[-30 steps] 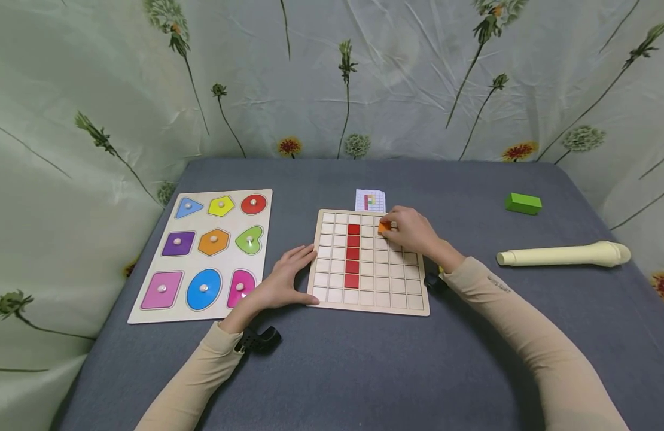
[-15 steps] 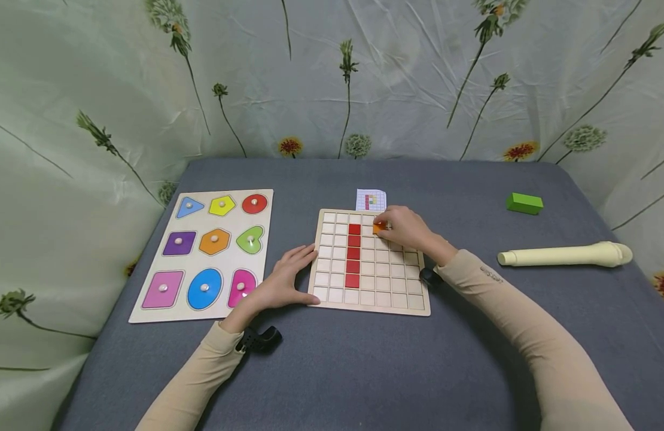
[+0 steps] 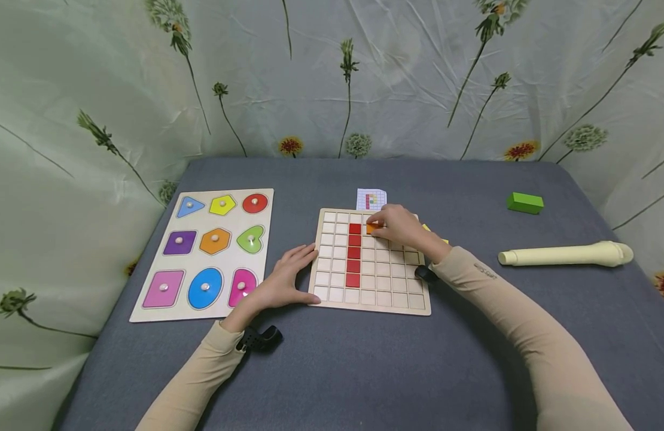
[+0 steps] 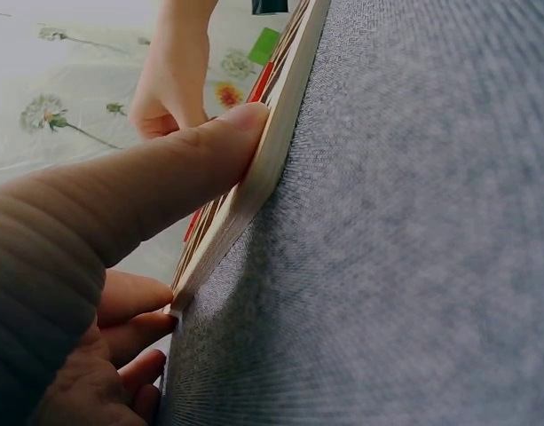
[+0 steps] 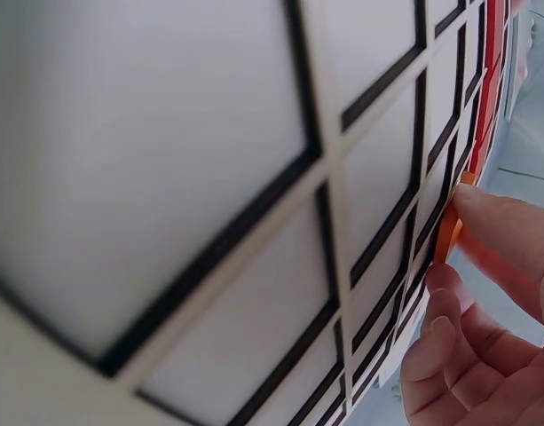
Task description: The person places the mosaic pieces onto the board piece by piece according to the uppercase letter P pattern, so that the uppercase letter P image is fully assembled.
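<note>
A wooden grid board (image 3: pixel 386 282) with pale square cells lies on the grey table, a column of red square tiles (image 3: pixel 354 252) set in it. My right hand (image 3: pixel 406 232) pinches an orange square tile (image 3: pixel 371 228) between thumb and fingers near the top of the board, just right of the top red tile. In the right wrist view the orange tile (image 5: pixel 449 229) stands tilted at the cells. My left hand (image 3: pixel 280 286) is spread at the board's left side, its thumb (image 4: pixel 196 155) on the near edge and the other fingertips at the left edge.
Behind the board lies a small printed grid card (image 3: pixel 371 199). A knobbed shape puzzle (image 3: pixel 173 263) is at left. At right are a green block (image 3: pixel 524 203) and a cream microphone-shaped stick (image 3: pixel 566 255). A yellow piece (image 3: pixel 444 241) shows past my right wrist.
My right hand has slid left over the board with the orange tile, from farther right to beside the top red tile. The left hand stays at the board's edge.
</note>
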The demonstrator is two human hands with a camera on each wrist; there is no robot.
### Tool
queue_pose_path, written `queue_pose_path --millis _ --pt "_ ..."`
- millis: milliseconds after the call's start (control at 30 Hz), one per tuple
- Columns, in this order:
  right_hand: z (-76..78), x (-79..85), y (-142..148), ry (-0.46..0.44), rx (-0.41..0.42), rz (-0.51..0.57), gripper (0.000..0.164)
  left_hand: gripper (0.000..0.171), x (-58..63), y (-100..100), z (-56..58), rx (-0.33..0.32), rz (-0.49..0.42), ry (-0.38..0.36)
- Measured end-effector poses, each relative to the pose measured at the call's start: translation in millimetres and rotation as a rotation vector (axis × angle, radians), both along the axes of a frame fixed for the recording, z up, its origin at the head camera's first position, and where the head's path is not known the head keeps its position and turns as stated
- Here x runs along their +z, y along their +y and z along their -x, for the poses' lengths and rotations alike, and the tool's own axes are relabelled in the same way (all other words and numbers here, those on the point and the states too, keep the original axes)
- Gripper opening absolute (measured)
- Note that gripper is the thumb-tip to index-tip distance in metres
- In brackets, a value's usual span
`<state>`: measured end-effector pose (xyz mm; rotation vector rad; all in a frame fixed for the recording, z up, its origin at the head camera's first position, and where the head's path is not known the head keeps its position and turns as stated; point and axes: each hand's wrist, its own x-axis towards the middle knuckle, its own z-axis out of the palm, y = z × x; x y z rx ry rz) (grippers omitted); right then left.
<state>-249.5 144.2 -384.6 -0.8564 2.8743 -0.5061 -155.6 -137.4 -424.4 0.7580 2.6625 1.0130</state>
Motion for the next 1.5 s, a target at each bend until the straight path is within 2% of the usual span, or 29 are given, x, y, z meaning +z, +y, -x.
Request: queue_pose_path --millis 100,600,867,1167,1500 --pt "0.9 0.4 -2.0 0.007 0.017 0.013 0.022 0.095 0.4 0.3 0.0 0.000 0.004 -0.002" --pt "2.7 -2.1 -7.9 0.007 -0.003 0.023 0.022 0.095 -0.4 0.0 0.2 -0.006 -0.002 0.003" --pt "1.3 -2.3 -8.8 -0.022 -0.033 0.019 0.022 0.095 0.1 0.3 -0.2 -0.005 0.000 0.005" --pt "0.6 -3.0 -8.7 -0.012 -0.052 0.011 0.019 0.095 1.8 0.9 -0.5 -0.004 -0.001 -0.001" --pt "-1.3 1.1 -1.9 -0.015 -0.026 0.025 0.017 0.095 0.2 -0.3 0.3 -0.006 -0.001 0.005"
